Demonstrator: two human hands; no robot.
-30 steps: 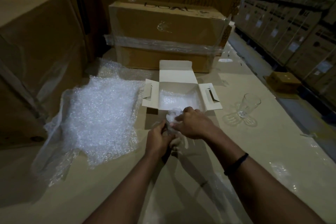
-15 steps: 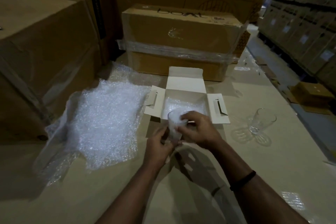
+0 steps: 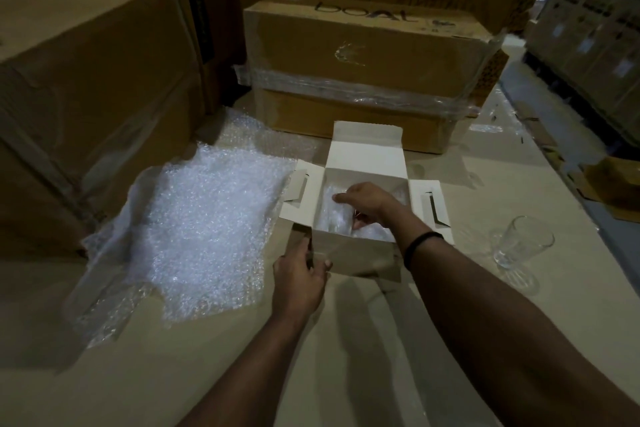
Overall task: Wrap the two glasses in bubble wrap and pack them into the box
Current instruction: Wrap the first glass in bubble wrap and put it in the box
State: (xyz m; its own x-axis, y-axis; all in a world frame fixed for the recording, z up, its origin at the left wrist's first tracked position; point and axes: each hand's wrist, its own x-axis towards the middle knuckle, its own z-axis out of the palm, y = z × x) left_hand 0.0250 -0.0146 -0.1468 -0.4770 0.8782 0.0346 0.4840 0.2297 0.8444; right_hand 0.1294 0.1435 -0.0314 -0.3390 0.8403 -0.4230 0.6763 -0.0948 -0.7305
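Progress stands at roughly the halfway mark, judging by how things lie. One wrapped glass (image 3: 334,215) is inside the open white box (image 3: 353,253), a pale bubbly bundle toward the 9 o'clock side of the interior. The right hand (image 3: 363,201) reaches in over the near wall and holds the bundle, forefinger laid along its top and the other fingers curled beneath. Whether the bundle already rests on the box floor is hidden by the hand. More bubbly film shows toward 3 o'clock inside the box; I cannot tell if it is lining or part of the same wrap.

The left hand (image 3: 299,274) steadies the box at its near corner, around 7 o'clock, fingers curled round the edge and thumb pressed on the front wall.

Left to do: the second glass (image 3: 521,241) stands bare on the tabletop (image 3: 381,340), well apart from the box at 3 o'clock, untouched by either hand. Bubble wrap (image 3: 207,225) lies spread at 9 o'clock of the box, ready for it. That glass needs wrapping and placing beside the first, and all four box flaps are open.
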